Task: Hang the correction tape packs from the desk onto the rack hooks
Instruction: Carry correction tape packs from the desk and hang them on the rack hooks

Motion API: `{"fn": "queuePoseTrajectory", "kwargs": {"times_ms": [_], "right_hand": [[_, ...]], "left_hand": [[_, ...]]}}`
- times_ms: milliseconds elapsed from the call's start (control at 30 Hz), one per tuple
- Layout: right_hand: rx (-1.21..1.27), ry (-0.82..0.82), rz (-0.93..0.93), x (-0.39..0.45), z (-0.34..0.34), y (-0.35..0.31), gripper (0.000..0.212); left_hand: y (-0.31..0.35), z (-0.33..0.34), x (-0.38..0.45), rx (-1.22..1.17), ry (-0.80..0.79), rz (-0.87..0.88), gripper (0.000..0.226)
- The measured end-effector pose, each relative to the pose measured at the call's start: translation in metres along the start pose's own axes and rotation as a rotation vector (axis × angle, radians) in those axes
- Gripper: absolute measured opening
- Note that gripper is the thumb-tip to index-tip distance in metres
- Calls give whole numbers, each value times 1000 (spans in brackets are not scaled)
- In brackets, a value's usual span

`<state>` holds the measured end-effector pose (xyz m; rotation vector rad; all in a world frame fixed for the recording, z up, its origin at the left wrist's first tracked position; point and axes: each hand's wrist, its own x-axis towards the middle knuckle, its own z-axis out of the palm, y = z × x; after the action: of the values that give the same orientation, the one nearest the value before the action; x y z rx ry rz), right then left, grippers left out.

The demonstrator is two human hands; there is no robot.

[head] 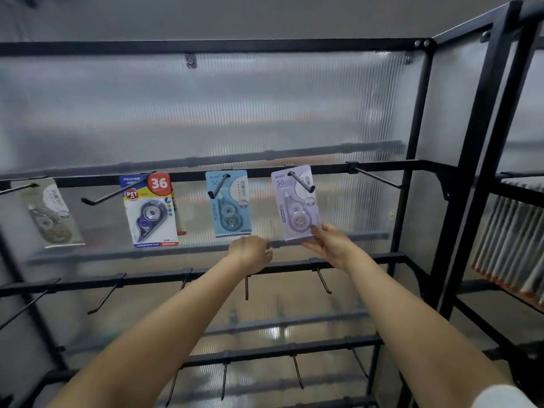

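A purple correction tape pack (295, 201) hangs on a black hook (301, 181) of the rack's upper bar. My right hand (329, 244) pinches its bottom right corner, thumb on the front. My left hand (251, 253) hovers just below the blue pack (228, 203), fingers curled, holding nothing that I can see. The blue pack hangs on its own hook. Further left hang a white-and-blue "36" pack (150, 209) and a grey pack (51, 213). The desk is out of view.
The black metal rack (424, 119) has ribbed translucent back panels. A bare hook (378, 178) juts out right of the purple pack. Lower bars carry several bare hooks (322, 279). A neighbouring rack at the right holds a row of pens or pencils (512, 245).
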<state>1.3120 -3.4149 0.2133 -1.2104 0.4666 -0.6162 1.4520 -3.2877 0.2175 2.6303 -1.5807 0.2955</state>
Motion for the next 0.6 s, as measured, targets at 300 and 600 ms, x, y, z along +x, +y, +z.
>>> {"fn": "queuePoseTrajectory", "kwargs": {"times_ms": [300, 600], "right_hand": [[-603, 105, 159, -23, -1, 14, 42], [-1632, 11, -144, -83, 45, 20, 49]], "left_hand": [[-2, -2, -23, 16, -23, -8, 33], [-15, -10, -84, 168, -51, 21, 37]]}}
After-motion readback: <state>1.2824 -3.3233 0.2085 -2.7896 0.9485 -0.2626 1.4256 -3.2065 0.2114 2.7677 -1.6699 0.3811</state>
